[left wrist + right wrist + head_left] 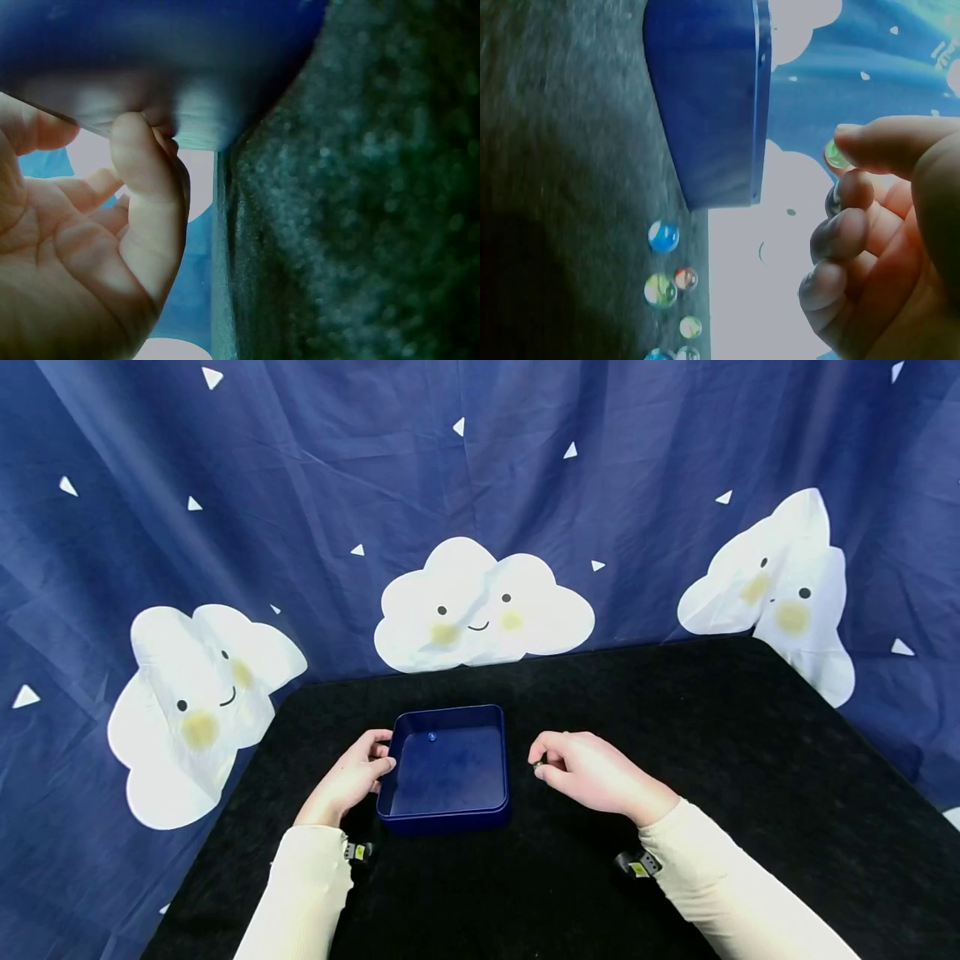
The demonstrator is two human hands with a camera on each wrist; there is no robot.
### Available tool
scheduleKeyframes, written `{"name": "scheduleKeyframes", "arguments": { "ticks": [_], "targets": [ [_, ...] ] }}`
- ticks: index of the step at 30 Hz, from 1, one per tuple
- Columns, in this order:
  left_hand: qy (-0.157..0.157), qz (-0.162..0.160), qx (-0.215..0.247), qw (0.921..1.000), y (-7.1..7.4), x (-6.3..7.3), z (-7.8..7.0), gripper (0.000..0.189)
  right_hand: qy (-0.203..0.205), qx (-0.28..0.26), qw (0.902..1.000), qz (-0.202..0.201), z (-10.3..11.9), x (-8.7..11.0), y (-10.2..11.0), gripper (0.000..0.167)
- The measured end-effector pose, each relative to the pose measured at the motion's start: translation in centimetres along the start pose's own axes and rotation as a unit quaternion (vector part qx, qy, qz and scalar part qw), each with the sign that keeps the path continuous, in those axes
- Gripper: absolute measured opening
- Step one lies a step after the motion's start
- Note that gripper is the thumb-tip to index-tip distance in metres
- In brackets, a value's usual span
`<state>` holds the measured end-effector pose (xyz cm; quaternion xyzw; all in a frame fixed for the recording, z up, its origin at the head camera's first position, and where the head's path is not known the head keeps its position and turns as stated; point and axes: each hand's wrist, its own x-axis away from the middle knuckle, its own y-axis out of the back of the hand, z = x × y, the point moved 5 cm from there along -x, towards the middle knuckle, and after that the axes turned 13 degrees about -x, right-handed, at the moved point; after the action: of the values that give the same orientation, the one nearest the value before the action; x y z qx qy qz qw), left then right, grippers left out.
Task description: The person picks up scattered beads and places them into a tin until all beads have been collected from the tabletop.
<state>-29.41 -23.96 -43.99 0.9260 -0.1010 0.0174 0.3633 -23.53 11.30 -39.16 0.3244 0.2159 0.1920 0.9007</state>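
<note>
A square dark blue box (450,815), open at the top, stands on a black cloth. One small blue marble (432,737) lies inside it near the back left. My left hand (358,774) holds the box's left side, thumb at the rim; the left wrist view shows bent fingers (139,165) against the outer wall. To the right of the box, my right hand (592,772) pinches a green marble (835,154) between thumb and index finger, off the cloth. Its other fingers curl in toward the palm.
In the right wrist view, several loose marbles lie on the cloth beside the box, among them a blue marble (664,236), a yellow-green marble (660,290) and a red marble (686,279). A blue curtain (637,460) with white clouds hangs behind the black-covered table (712,718).
</note>
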Motion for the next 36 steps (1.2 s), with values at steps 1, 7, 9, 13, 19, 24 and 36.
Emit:
{"name": "scheduleKeyframes", "arguments": {
  "ticks": [1, 7, 9, 13, 19, 24, 36],
  "targets": [
    [0.0, 0.0, 0.0, 1.0, 0.0, 0.0, 0.0, 0.046, 0.005, -0.001, 1.0, 0.002, 0.2, 0.0, -0.1, 0.014],
    [0.002, 0.001, 0.003, 1.0, 0.0, 0.0, 0.1, 0.047, 0.021, -0.006, 0.9996, 0.017, 1.0, -0.2, -1.3, 0.014],
    [0.004, 0.002, 0.005, 1.0, 0.0, 0.1, -0.2, 0.048, 0.027, -0.005, 0.9995, 0.017, 1.1, -0.2, -1.7, 0.014],
    [0.014, 0.007, 0.006, 0.9999, 0.3, 0.6, -1.3, 0.047, 0.041, -0.014, 0.9989, 0.016, 1.5, -0.1, -2.6, 0.014],
    [0.011, 0.004, 0.01, 0.9999, 0.3, 0.5, -1.1, 0.047, 0.06, -0.031, 0.9976, 0.019, 2.3, -0.2, -4.0, 0.013],
    [0.005, -0.002, 0.004, 1.0, 0.1, 0.0, -0.1, 0.048, 0.06, -0.036, 0.9974, 0.016, 2.7, -0.3, -4.8, 0.013],
    [0.001, 0.003, 0.007, 1.0, 0.0, 0.0, -0.1, 0.046, 0.038, -0.032, 0.9988, -0.002, 2.8, -0.6, -5.5, 0.018]
  ]
}}
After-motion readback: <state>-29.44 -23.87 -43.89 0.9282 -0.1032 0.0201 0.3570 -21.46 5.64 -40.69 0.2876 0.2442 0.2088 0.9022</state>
